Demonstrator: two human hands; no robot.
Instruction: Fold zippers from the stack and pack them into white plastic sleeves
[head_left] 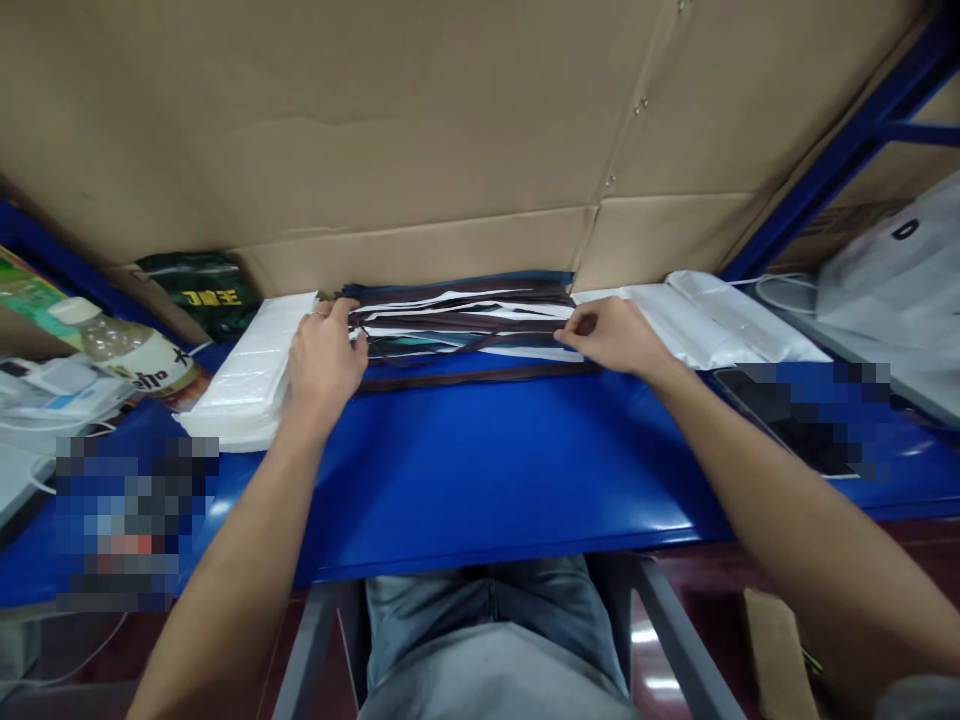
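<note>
table top (487, 480): glossy blue, smooth, looks like painted metal | backing wall (375, 130): matt brown cardboard, creased | strips (465, 325): dark and white, flat, cloth-like, matt | white stack (247, 375): smooth, faintly shiny | bags (720, 320): clear glossy plastic | bottle (127, 350): plastic

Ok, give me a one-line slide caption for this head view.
Left hand and right hand grip opposite ends of a stack of dark and white strips on a blue table.
</note>
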